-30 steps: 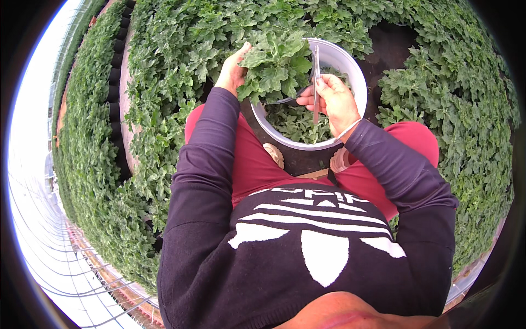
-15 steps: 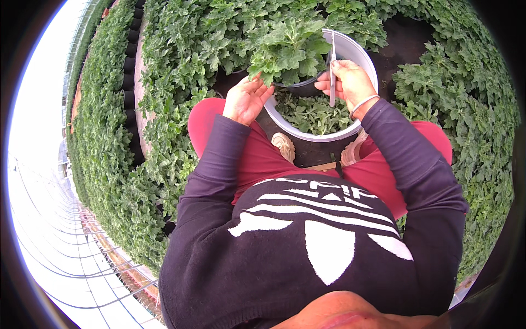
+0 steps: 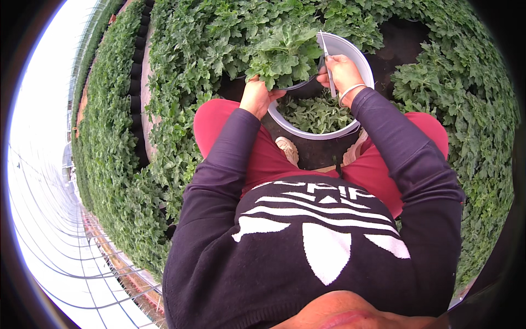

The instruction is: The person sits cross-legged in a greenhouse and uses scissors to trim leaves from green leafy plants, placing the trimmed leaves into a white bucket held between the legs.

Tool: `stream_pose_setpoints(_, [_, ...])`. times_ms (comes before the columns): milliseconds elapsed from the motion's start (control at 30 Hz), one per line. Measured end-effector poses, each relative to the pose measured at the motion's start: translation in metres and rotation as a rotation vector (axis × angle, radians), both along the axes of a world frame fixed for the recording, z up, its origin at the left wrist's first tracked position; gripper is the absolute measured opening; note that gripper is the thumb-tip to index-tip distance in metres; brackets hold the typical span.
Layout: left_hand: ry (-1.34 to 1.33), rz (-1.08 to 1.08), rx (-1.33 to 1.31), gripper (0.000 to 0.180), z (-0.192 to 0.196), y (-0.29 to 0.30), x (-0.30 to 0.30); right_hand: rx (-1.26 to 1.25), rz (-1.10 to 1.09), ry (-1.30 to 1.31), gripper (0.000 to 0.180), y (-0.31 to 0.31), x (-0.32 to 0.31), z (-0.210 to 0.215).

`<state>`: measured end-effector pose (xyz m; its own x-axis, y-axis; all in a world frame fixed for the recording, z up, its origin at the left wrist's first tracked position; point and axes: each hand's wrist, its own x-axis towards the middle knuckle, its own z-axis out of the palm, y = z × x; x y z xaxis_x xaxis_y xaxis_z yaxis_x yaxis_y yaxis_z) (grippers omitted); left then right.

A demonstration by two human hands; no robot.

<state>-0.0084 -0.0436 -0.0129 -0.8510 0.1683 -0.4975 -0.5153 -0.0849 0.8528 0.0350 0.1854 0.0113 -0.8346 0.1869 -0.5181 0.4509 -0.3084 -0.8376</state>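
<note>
A leafy green plant [image 3: 285,55] stands in a dark pot [image 3: 301,84] over the far left part of a white bucket [image 3: 364,68]. My left hand [image 3: 257,98] is at the plant's near left side, its thumb stretched out below the pot's rim. The other fingers of that hand are apart from the thumb and partly covered by leaves; nothing shows in its grip. Closed around a slim, pointed silver tool [image 3: 331,77], my right hand [image 3: 345,74] is over the bucket, right of the pot. Cut-looking green sprigs [image 3: 318,114] lie in the bucket.
Dense potted green plants [image 3: 197,49] surround me, with more foliage [image 3: 455,93] on the right. Dark ground [image 3: 400,46] shows beyond the bucket. My knees [image 3: 216,118] flank the bucket, and my shoes [image 3: 287,151] are close to its near side. Dark pots [image 3: 136,88] line the left row.
My left hand has turned from palm-up and moved slightly right, its fingers now partly under the leaves. My right hand has shifted slightly left and up, tilting the tool's tip left.
</note>
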Motion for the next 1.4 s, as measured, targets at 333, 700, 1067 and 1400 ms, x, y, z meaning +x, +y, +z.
stream_pose_setpoints(333, [0.052,0.041,0.559,0.035,0.004,-0.025,0.002,-0.183,0.201,0.494,0.022,-0.006,0.040,0.052])
stream_pose_setpoints(700, [0.084,-0.036,0.573,0.048,-0.002,-0.015,-0.001,0.014,0.215,0.659,0.016,-0.013,0.055,0.075])
stream_pose_setpoints(1067, [-0.079,0.230,0.411,0.042,-0.004,-0.009,-0.012,0.069,0.214,0.532,0.018,-0.014,0.050,0.052])
stream_pose_setpoints(1400, [0.400,-0.456,-0.121,0.029,-0.046,-0.027,-0.079,-0.059,0.152,-0.022,0.023,0.009,0.034,0.000])
